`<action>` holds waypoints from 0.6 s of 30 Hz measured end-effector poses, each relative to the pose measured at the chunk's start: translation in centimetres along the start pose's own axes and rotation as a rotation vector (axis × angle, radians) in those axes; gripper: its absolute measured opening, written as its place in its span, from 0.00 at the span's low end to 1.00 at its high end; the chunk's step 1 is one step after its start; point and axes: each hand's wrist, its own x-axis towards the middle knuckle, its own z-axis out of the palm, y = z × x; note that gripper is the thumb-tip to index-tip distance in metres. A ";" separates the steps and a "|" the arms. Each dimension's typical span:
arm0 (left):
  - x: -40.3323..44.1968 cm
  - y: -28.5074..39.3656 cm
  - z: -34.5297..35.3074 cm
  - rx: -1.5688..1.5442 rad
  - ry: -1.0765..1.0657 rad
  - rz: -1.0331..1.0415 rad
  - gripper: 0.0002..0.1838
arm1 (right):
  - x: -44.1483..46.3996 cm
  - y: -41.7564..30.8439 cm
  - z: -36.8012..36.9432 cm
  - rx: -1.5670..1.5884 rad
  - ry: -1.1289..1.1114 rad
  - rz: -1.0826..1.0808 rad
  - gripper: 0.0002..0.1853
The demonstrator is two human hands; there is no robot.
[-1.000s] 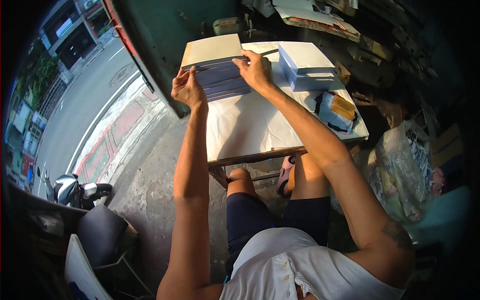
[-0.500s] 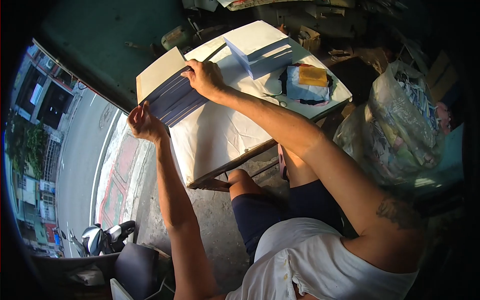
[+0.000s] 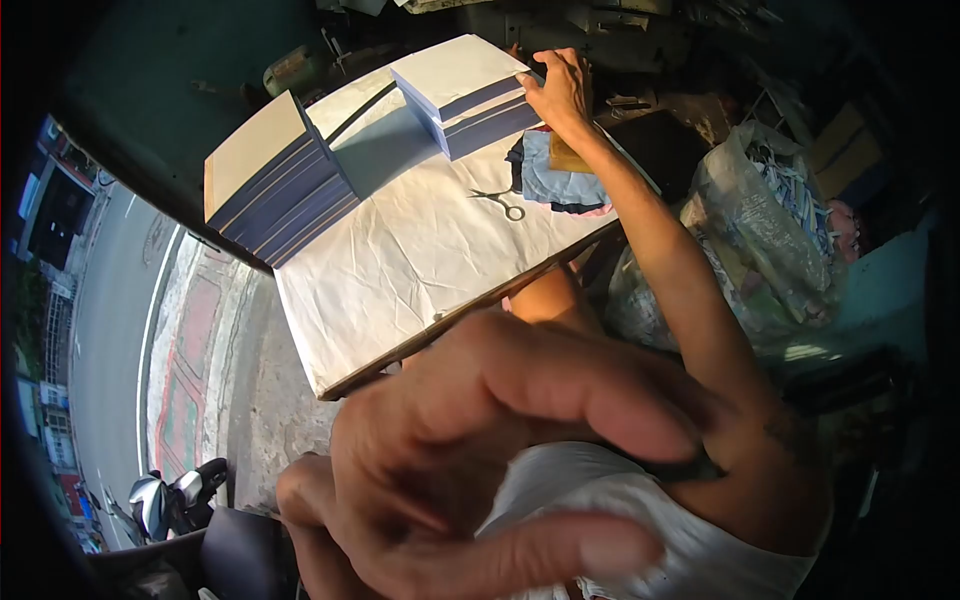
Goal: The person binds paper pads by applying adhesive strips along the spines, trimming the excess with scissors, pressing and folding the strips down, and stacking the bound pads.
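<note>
Large and close to the camera, my left hand [image 3: 470,450] is raised with thumb and fingers apart and nothing between them. My right hand [image 3: 562,92] is at the right end of the right stack [image 3: 470,80], thumb at its top edge, fingers spread. This stack has white tops and blue-violet sides. The left stack [image 3: 265,170] of similar blocks stands untouched at the table's left side. Scissors [image 3: 500,203] lie on the white-covered table [image 3: 400,280]. Beside them is a pile of cloths [image 3: 562,178] with a yellow block [image 3: 568,154] on it, partly behind my right wrist.
A clear plastic bag [image 3: 755,230] of scraps stands right of the table. The table's front edge [image 3: 440,325] runs above my legs. A scooter [image 3: 170,503] and the road [image 3: 110,330] are at the left.
My hands have left the left stack. The right one moved across to the right stack, and the left one came back and up toward the camera. The view has shifted.
</note>
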 end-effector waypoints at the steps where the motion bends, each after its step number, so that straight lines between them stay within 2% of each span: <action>1: -0.6 -0.5 1.1 -0.130 -0.039 0.030 0.17 | -0.5 0.2 -0.5 -0.013 -0.057 0.043 0.22; 4: -2.8 -0.5 3.6 -0.538 0.052 -0.021 0.17 | -1.9 0.0 -1.0 -0.021 -0.108 0.103 0.24; 5: -2.9 -0.5 3.8 -0.561 0.032 -0.019 0.17 | -2.3 -0.1 -1.1 -0.015 -0.103 0.128 0.24; 6: -3.1 -0.6 4.0 -0.562 0.014 -0.009 0.17 | -2.6 -0.3 -1.2 0.020 -0.118 0.178 0.23; 11: -4.0 -0.9 4.3 -0.543 -0.051 0.030 0.16 | -2.9 -0.1 -0.8 -0.046 -0.114 0.139 0.26; 16: -5.0 -1.1 4.6 -0.503 -0.037 0.091 0.16 | -1.9 3.1 2.2 0.094 -0.160 0.113 0.27; 17: -5.2 -1.1 4.3 -0.494 -0.032 0.107 0.16 | -1.6 3.6 2.8 0.088 -0.154 0.108 0.27; 18: -5.1 -1.2 4.0 -0.460 -0.021 0.127 0.16 | -1.8 4.1 3.8 0.053 -0.043 0.038 0.25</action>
